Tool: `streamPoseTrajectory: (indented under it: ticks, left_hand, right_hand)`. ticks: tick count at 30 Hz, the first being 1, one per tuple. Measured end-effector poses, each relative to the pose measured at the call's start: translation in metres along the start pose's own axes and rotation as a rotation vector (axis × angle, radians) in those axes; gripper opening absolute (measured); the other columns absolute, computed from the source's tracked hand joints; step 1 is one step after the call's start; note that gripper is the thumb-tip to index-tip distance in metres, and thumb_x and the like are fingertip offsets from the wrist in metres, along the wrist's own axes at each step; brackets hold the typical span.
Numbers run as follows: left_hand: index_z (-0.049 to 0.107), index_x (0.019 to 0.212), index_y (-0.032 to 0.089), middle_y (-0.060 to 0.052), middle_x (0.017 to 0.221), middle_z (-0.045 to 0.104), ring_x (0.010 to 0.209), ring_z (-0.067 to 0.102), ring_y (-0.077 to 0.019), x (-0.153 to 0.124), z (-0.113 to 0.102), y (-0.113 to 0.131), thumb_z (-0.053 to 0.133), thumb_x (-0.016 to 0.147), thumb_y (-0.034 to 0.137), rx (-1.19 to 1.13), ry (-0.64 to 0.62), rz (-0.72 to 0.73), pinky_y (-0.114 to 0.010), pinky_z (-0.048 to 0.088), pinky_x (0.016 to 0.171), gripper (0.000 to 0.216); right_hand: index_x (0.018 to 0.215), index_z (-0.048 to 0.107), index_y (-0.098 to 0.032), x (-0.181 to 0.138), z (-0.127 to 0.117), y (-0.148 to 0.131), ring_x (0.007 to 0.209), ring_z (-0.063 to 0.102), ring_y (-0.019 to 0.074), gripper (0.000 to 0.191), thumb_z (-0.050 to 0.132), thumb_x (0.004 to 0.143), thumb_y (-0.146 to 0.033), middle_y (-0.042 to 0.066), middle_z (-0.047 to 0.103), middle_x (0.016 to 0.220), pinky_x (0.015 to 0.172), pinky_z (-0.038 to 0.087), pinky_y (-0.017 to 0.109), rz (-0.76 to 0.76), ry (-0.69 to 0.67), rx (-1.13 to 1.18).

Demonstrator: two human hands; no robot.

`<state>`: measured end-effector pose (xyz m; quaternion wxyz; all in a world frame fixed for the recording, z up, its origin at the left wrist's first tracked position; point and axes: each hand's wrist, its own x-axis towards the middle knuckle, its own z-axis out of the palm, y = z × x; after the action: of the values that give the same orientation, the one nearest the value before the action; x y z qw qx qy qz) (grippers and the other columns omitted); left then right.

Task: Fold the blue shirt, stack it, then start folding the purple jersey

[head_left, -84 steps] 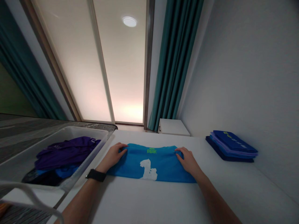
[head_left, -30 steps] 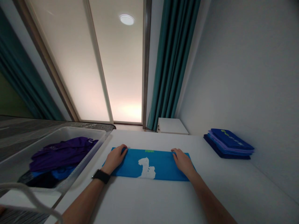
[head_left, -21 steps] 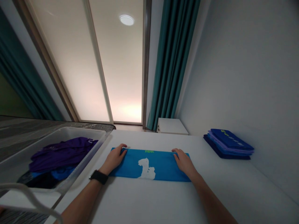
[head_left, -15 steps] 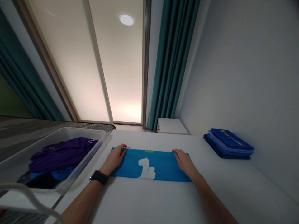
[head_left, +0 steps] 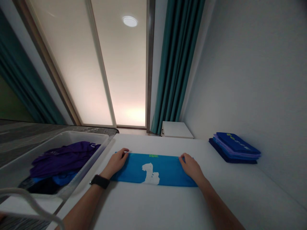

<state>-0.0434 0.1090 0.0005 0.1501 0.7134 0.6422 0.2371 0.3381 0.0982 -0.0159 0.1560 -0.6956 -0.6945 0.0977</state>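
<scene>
A bright blue T-shirt point(head_left: 134, 167), folded into a long flat strip, lies on the white table in front of me. It carries a white print at its middle and small green lettering on the far edge. My left hand point(head_left: 118, 161), with a black watch on its wrist, pinches the far edge near the left end. Near the right end, my right hand point(head_left: 190, 166) pinches the same edge between thumb and fingers. Both palms rest over the cloth and hide its corners.
A clear plastic bin point(head_left: 96, 138) at the left holds crumpled purple, blue and dark clothes point(head_left: 64, 158). To the right, a stack of folded garments point(head_left: 236, 147) sits by the wall. Beyond the table point(head_left: 148, 207) stands a white cabinet point(head_left: 176, 128). A pale curved tube point(head_left: 26, 198) crosses the lower left.
My left hand has shifted slightly left along the far edge. The fingers of my right hand have drawn together, a little to the right. The shirt lies almost unchanged.
</scene>
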Motion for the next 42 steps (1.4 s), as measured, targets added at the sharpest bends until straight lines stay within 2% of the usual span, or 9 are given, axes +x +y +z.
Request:
streamPoseTrajectory:
  ticks: [10, 16, 19, 21, 25, 29, 32, 37, 42]
  left_hand:
    - [0.063, 0.103, 0.019, -0.006, 0.087, 0.072, 0.086, 0.066, -0.0242, 0.002, -0.002, -0.003, 0.04, 0.088, 0.033, 0.065, -0.025, -0.034, -0.032, 0.047, 0.077, 0.031]
    - [0.062, 0.112, 0.019, -0.011, 0.108, 0.068, 0.1, 0.062, -0.0277, -0.006, -0.007, 0.015, 0.038, 0.092, 0.026, 0.297, 0.078, 0.03, -0.039, 0.044, 0.087, 0.032]
    - [0.062, 0.117, 0.019, -0.013, 0.114, 0.065, 0.11, 0.056, -0.0297, -0.013, -0.003, 0.04, 0.038, 0.093, 0.024, 0.367, 0.165, 0.127, -0.043, 0.042, 0.094, 0.034]
    - [0.057, 0.127, 0.021, -0.011, 0.126, 0.06, 0.118, 0.053, -0.0279, -0.019, 0.007, 0.06, 0.037, 0.095, 0.025, 0.344, 0.157, 0.284, -0.042, 0.04, 0.099, 0.038]
    - [0.043, 0.142, 0.021, -0.008, 0.149, 0.044, 0.135, 0.04, -0.024, -0.031, 0.04, 0.085, 0.034, 0.097, 0.029, 0.312, 0.036, 0.551, -0.043, 0.03, 0.113, 0.046]
    - [0.037, 0.147, 0.02, -0.008, 0.152, 0.04, 0.14, 0.036, -0.022, -0.035, 0.065, 0.08, 0.034, 0.097, 0.031, 0.312, -0.033, 0.596, -0.043, 0.027, 0.116, 0.051]
    - [0.036, 0.148, 0.02, -0.008, 0.152, 0.039, 0.14, 0.035, -0.0215, -0.035, 0.069, 0.074, 0.034, 0.097, 0.033, 0.295, -0.04, 0.575, -0.044, 0.026, 0.116, 0.052]
    - [0.038, 0.147, 0.023, -0.006, 0.152, 0.039, 0.14, 0.035, -0.022, -0.035, 0.056, 0.069, 0.034, 0.098, 0.038, 0.297, -0.044, 0.517, -0.044, 0.025, 0.117, 0.052]
    - [0.036, 0.148, 0.022, -0.006, 0.153, 0.038, 0.141, 0.034, -0.0234, -0.037, 0.037, 0.047, 0.03, 0.1, 0.045, 0.34, -0.052, 0.418, -0.043, 0.024, 0.117, 0.054]
  right_hand:
    - [0.09, 0.059, -0.021, 0.003, -0.001, -0.002, 0.083, 0.062, 0.0173, 0.017, 0.042, 0.094, -0.024, 0.004, 0.068, 0.09, 0.071, 0.039, 0.026, -0.031, 0.012, -0.004]
    - [0.1, 0.062, -0.02, 0.0, -0.007, -0.008, 0.093, 0.06, 0.0202, 0.023, 0.04, 0.094, -0.022, 0.008, 0.066, 0.101, 0.08, 0.041, 0.029, -0.051, 0.052, -0.094]
    - [0.115, 0.063, -0.017, -0.009, -0.008, -0.026, 0.107, 0.055, 0.0258, 0.033, 0.037, 0.095, -0.023, 0.013, 0.064, 0.114, 0.09, 0.04, 0.036, -0.11, 0.139, -0.201]
    - [0.128, 0.057, -0.016, -0.018, -0.004, -0.047, 0.116, 0.051, 0.0274, 0.041, 0.032, 0.097, -0.024, 0.014, 0.061, 0.125, 0.096, 0.037, 0.04, -0.182, 0.155, -0.213]
    - [0.144, 0.042, -0.012, -0.039, 0.014, -0.087, 0.137, 0.035, 0.0239, 0.05, 0.027, 0.099, -0.028, 0.012, 0.043, 0.149, 0.114, 0.023, 0.04, -0.383, 0.089, -0.144]
    - [0.147, 0.036, -0.009, -0.049, 0.028, -0.1, 0.144, 0.026, 0.024, 0.056, 0.028, 0.098, -0.034, 0.012, 0.032, 0.155, 0.118, 0.014, 0.044, -0.379, -0.032, -0.129]
    - [0.148, 0.033, -0.007, -0.049, 0.031, -0.097, 0.145, 0.021, 0.0243, 0.058, 0.028, 0.098, -0.036, 0.012, 0.027, 0.156, 0.119, 0.011, 0.045, -0.35, -0.063, -0.138]
    - [0.149, 0.033, -0.009, -0.045, 0.032, -0.085, 0.146, 0.018, 0.0245, 0.062, 0.029, 0.097, -0.042, 0.012, 0.023, 0.157, 0.119, 0.013, 0.045, -0.28, -0.039, -0.153]
    - [0.15, 0.03, -0.007, -0.045, 0.031, -0.062, 0.146, 0.018, 0.0256, 0.067, 0.027, 0.097, -0.048, 0.014, 0.025, 0.156, 0.119, 0.015, 0.044, -0.198, -0.018, -0.169]
